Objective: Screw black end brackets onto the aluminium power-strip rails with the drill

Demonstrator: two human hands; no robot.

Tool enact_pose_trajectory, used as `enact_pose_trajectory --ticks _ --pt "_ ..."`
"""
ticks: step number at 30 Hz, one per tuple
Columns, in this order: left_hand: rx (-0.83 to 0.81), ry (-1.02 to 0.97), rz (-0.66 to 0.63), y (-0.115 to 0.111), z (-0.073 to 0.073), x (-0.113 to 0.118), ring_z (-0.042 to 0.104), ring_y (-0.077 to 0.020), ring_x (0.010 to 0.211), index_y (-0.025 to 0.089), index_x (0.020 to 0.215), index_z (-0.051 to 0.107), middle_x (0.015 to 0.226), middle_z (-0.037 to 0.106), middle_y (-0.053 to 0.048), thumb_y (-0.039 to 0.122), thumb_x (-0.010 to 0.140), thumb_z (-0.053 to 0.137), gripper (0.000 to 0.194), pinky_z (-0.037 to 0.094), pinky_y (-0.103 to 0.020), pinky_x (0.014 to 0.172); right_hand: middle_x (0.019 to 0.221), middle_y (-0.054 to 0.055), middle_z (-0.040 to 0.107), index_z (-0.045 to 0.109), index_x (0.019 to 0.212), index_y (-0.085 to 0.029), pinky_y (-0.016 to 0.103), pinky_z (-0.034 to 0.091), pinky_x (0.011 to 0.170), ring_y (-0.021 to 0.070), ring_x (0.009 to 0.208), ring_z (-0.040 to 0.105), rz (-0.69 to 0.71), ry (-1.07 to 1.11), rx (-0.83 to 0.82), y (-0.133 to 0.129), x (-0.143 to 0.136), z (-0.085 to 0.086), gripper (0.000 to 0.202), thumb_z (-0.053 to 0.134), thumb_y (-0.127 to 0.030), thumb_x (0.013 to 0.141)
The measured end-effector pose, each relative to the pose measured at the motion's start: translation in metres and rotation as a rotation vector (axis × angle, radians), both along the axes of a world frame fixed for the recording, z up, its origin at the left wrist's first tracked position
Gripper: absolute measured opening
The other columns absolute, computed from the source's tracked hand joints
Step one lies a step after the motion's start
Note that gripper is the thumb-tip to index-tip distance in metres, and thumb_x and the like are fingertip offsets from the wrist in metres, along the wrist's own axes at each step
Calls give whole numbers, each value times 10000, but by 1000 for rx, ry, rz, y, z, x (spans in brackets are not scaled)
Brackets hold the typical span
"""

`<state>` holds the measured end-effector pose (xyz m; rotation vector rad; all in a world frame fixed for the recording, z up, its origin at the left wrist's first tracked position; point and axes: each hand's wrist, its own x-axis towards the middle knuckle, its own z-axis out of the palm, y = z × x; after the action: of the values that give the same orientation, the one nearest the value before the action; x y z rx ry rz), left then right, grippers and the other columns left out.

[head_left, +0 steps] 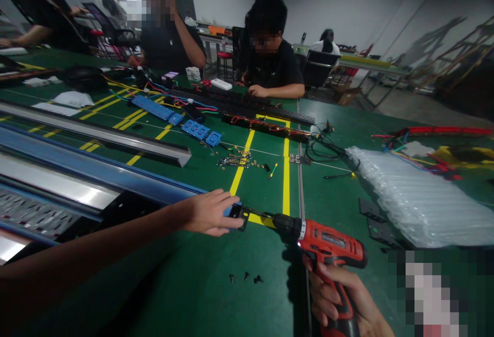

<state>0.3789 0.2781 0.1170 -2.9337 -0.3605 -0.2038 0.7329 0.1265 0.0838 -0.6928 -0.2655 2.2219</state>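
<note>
1. The left hand (208,212) clasps the end of the blue rail (116,170), at its black bracket (244,218).
2. The right hand (353,283) wraps around the handle of the red drill (334,242), whose bit points toward the bracket; contact is unclear.
3. Dark screws (258,279) lie on the green table (208,301), nearer the person than the bracket.

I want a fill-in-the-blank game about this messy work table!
The right hand holds a power d____.
The tape on the tabletop is coloured ____.
The tabletop itself is coloured ____.
In the picture, the bubble wrap lies to the ____ of the left hand.

Missing words: drill; yellow; green; right.
</note>
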Motion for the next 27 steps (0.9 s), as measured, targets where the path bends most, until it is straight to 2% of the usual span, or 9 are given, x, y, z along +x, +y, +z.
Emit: enact_pose_trajectory --ticks 7,16,27 --pt "11 -27 -14 -1 3 0 557 -275 970 322 1183 583 1211 559 -145 368 892 587 295 445 -371 797 465 -87 390 659 904 -142 274 514 458 74 366 355 -3 6 2 1 -2 6 170 543 -265 914" --pt "1 -58 -43 1 -3 -2 552 -286 1030 309 1208 579 1232 556 -147 353 885 606 327 475 -392 814 465 -92 395 660 902 -138 279 525 447 71 364 345 -1 -19 -6 2 -2 8 161 547 -252 909" --pt "-13 -65 -24 2 -7 -2 558 -291 988 317 1209 593 1230 550 -159 357 882 600 330 476 -393 772 472 -91 397 674 1010 -132 274 510 445 75 364 335 0 -63 10 1 -4 15 179 571 -212 887"
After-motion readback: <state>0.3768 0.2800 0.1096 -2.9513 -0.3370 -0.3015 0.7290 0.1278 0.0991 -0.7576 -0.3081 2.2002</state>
